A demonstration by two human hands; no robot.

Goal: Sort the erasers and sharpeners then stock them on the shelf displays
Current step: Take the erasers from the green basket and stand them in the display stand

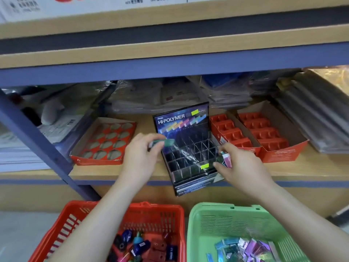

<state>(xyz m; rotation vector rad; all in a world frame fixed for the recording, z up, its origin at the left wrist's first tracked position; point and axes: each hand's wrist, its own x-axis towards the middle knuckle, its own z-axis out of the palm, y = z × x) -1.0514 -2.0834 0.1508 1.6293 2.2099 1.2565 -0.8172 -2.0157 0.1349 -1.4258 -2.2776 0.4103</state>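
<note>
Mid-frame, the left hand (140, 154) grips a green eraser (166, 143) in curled fingers (151, 138) above the black display box (188, 159) on the shelf (302, 167); the right hand (243, 167) pinches a pink eraser (227, 160) at its right edge.

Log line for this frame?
stage: stocking | left hand: green eraser | right hand: pink eraser | over: Hi-Polymer display

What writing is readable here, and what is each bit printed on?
"HI-POLYMER": back card of the black display box.
Small brand word above it: too small to read.
White line on its front strip: blurred.
Red letters and small print on the white carton up top: cut off, blurred.
</note>
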